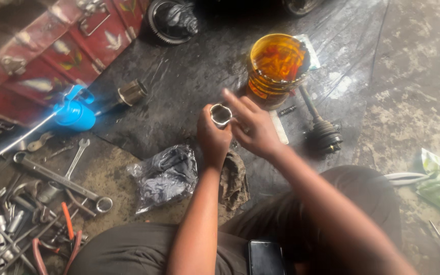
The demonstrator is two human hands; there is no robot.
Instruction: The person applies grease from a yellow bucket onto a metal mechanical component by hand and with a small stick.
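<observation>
As the person sat low over a black plastic sheet [189,76] spread on the workshop floor, the left hand [213,138] rose from a straight forearm and closed around a short metal cup-shaped part [221,114], its open end turned up toward the camera. The right hand [253,128] came in from the right with the elbow bent, its fingers [232,100] spread loosely and laid against the rim of the same part; whether it gripped the part or only touched it could not be told. The part was held above the sheet's near edge, just in front of one amber plastic tub [276,66] that stood near the middle of the sheet.

One axle shaft with a ribbed rubber boot [322,131] lay to the right of the tub, and one small spring [287,110] lay between them. One dirty rag [234,178] lay under the forearms at the sheet's near edge, beside one crumpled clear bag [165,175]. One blue oil can [75,113] stood at the sheet's left edge, with one metal cylinder [131,92] close by. Off the sheet to the left, wrenches, sockets and pliers lay in a heap [21,214] too tangled to count. One dark phone [264,257] rested on the person's lap.
</observation>
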